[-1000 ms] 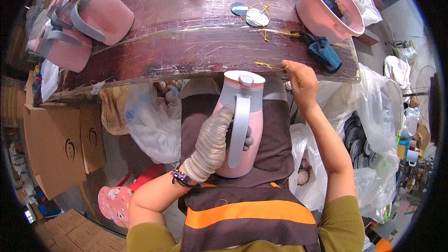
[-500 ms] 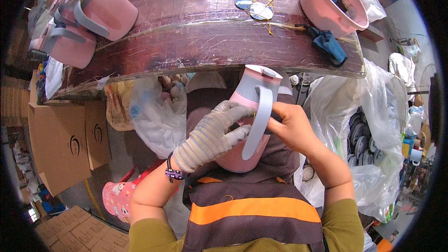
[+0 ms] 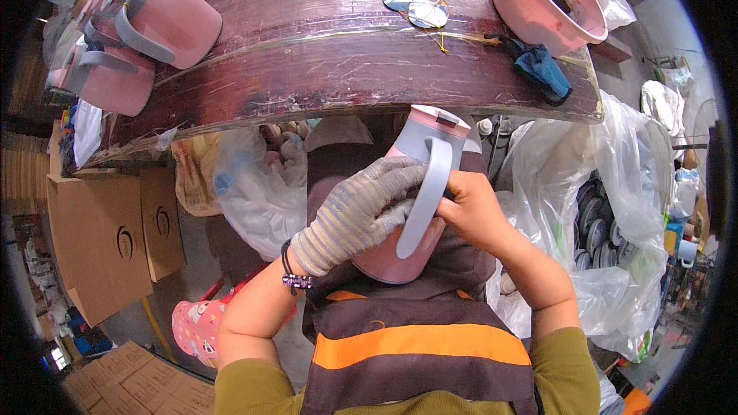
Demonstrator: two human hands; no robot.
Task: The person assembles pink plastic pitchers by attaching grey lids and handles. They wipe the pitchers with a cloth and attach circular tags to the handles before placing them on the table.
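On my lap leans a pink jug (image 3: 397, 258) with a grey collar and a pink-white lid, tilted toward the table edge. Its long grey handle (image 3: 427, 204) faces up toward me. My left hand (image 3: 367, 201), in a grey striped knit glove, is wrapped against the jug's body beside the handle. Bare and closed, my right hand (image 3: 470, 204) works at the jug's other side, its fingertips tucked behind the handle. What those fingers pinch is hidden.
A dark red wooden table (image 3: 307, 69) bears several similar pink jugs (image 3: 177, 19) at left, mirror-like discs with yellow string (image 3: 427, 13), a blue cloth piece (image 3: 542, 73) and a pink basin (image 3: 538, 11). Cardboard boxes (image 3: 96, 242) stand left; a plastic bag of grey discs (image 3: 596, 223) sits right.
The jug's top has shifted slightly right. My gloved fingers have drawn together over the body, and my right hand's fingers have curled in closer behind the handle.
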